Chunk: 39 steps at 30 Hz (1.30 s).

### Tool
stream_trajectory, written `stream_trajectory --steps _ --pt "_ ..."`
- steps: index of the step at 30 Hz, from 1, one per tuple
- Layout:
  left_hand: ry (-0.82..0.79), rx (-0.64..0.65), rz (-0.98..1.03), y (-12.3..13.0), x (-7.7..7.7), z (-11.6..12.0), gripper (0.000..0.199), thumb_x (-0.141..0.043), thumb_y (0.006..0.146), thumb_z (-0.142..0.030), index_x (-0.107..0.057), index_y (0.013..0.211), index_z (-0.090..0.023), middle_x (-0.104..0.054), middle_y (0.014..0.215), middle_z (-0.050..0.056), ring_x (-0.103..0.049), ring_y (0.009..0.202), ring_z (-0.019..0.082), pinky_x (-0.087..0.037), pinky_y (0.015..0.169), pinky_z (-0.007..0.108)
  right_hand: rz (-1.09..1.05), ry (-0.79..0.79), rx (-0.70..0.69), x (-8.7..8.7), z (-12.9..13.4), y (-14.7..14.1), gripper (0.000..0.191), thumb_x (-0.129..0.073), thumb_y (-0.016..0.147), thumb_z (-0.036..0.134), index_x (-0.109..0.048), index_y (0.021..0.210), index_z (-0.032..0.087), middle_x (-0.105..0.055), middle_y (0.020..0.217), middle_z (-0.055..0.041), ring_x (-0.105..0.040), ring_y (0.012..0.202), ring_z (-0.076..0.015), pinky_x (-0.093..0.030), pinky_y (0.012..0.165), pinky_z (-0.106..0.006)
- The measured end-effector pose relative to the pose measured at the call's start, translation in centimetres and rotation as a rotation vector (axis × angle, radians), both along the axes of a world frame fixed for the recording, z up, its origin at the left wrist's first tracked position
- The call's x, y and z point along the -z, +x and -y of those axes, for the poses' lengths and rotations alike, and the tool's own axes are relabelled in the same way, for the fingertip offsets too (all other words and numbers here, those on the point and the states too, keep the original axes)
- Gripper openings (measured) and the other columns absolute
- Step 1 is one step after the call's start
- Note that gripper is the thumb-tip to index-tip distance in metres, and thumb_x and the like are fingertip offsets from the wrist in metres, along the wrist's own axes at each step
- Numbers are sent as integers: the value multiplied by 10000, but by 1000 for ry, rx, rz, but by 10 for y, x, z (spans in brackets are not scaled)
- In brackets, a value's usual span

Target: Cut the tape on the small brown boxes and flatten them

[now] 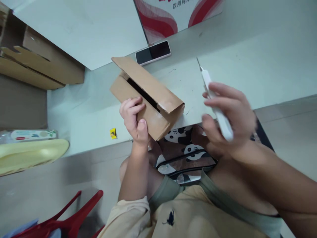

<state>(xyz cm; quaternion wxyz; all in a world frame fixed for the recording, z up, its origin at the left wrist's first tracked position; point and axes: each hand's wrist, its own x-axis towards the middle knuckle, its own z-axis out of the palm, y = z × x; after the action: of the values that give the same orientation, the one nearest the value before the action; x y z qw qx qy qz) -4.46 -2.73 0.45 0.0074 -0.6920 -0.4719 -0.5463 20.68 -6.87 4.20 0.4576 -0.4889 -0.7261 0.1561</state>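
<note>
A small brown cardboard box (153, 89) is tilted near the front edge of the pale table, with a dark gap showing under its raised flap. My left hand (135, 119) grips the box's near side, fingers curled on the cardboard. To the right, my right hand (228, 112) is wrapped round a white pen-like tool (213, 96) with a thin metal tip pointing up and left. The tool is apart from the box, and the right hand is slightly blurred.
Behind the box, a phone (153, 53) lies by a red and white carton (183, 16). A yellow wrapper (113, 133) sits left on the table (86, 115). Cardboard boxes (44, 62), a yellow-green tray (37, 152) and a red chair (74, 211) are farther left.
</note>
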Motion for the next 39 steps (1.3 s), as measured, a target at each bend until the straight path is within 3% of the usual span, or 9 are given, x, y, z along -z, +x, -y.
stream_trajectory --steps 2,4,7,10,15,21,26,31,39 --pt "13 25 11 -2 1 -2 409 -380 942 -540 -656 981 -239 -705 1104 70 -626 1117 279 -451 1054 543 120 -33 39 6 -18 -4 422 -570 887 260 -569 1308 232 -564 1481 -137 -531 1405 -291 -455 1183 -516" --pt "35 60 25 -3 1 -2 375 -407 944 -509 -663 991 -238 -710 1108 72 -626 1115 274 -451 1053 537 259 -209 43 19 -33 -6 536 -575 882 276 -521 1402 159 -482 1554 -187 -455 1469 -336 -414 1214 -538" --pt "-2 53 25 -3 0 -1 392 -416 945 -523 -664 1021 -229 -710 1126 85 -621 1140 281 -431 1085 536 401 -425 63 42 -48 -7 643 -584 867 308 -483 1440 35 -379 1604 -262 -391 1496 -406 -377 1228 -571" --pt "-47 60 19 -5 -1 3 452 -393 953 -578 -663 1044 -228 -702 1145 92 -615 1165 286 -406 1115 531 460 -459 71 55 -53 -6 640 -561 881 346 -494 1426 19 -345 1619 -274 -372 1494 -442 -348 1223 -611" --pt "-22 127 89 -14 -1 8 284 -461 964 -444 -671 1025 -264 -695 1163 59 -600 1161 262 -419 1103 504 525 -400 50 51 -51 -16 429 -471 927 359 -665 1242 142 -410 1617 -162 -274 1529 -487 -286 1190 -716" --pt "-91 104 344 -46 -3 7 216 -604 899 -440 -665 864 -235 -685 1129 61 -617 1134 252 -474 1031 446 531 -412 -91 41 -45 -35 418 -401 916 267 -783 1039 151 -573 1502 -93 -334 1523 -430 -316 1232 -639" --pt "-313 -36 683 -81 -3 4 457 -518 884 -638 -582 741 -210 -651 885 63 -639 930 233 -508 873 378 403 -450 -266 39 -42 -45 410 -441 867 224 -764 1104 135 -590 1478 -130 -362 1526 -353 -271 1273 -597" --pt "-655 62 976 -93 -3 9 544 -624 728 -748 -616 863 -221 -671 882 66 -662 882 248 -519 769 360 95 -428 -342 39 -39 -55 538 -568 863 371 -574 1363 173 -512 1549 -140 -371 1521 -327 -304 1261 -552" --pt "-468 49 1087 -78 -16 10 238 -677 675 -400 -658 790 -193 -681 865 36 -638 855 179 -504 773 267 -374 -354 -329 64 -53 -72 940 -664 771 734 -307 1512 280 -547 1457 -131 -512 1391 -324 -418 1173 -510"
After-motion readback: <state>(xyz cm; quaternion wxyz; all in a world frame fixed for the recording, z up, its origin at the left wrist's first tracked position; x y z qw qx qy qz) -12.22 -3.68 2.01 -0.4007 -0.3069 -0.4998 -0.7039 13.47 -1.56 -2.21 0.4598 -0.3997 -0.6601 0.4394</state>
